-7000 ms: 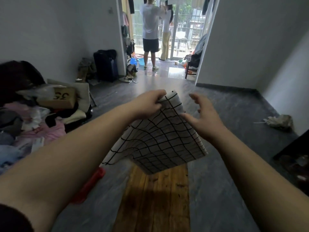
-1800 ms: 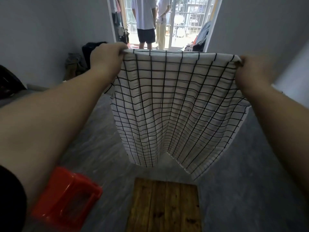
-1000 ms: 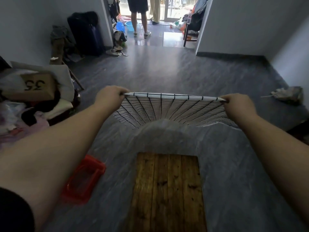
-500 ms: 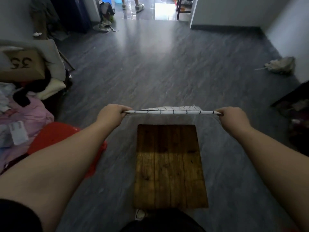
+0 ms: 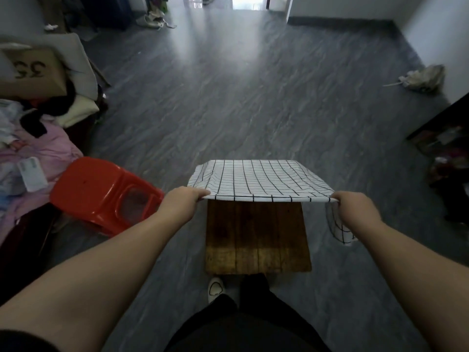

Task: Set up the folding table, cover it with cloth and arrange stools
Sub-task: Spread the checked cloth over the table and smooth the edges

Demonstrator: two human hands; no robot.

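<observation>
gripping the near edge of a white cloth [image 5: 256,180] with black grid lines, both hands stretched it flat across the middle of the frame. the left hand [image 5: 179,205] had its fingers [image 5: 200,193] curled shut around the cloth's left near corner, and the right hand [image 5: 356,207] pinched the right near corner in the same closed way. the far part of the cloth lay over the far end of the wooden counter [image 5: 256,237], while the near edge was held raised above the bare brown planks nearer the person. a loose flap of cloth hung down beside the right wrist, past the counter's right side.

a red plastic stool [image 5: 101,191] lay tipped on its side on the grey floor [image 5: 241,97], left of the counter and near the left hand. behind it, along the left edge of the frame, sat a heap of clothes [image 5: 33,148] and a cardboard box [image 5: 30,72] marked with a number. a crumpled bag [image 5: 423,77] lay by the wall at the upper right. at the bottom centre, a white shoe [image 5: 215,288] showed just in front of the counter's near edge, beside dark trousers [image 5: 248,323].
</observation>
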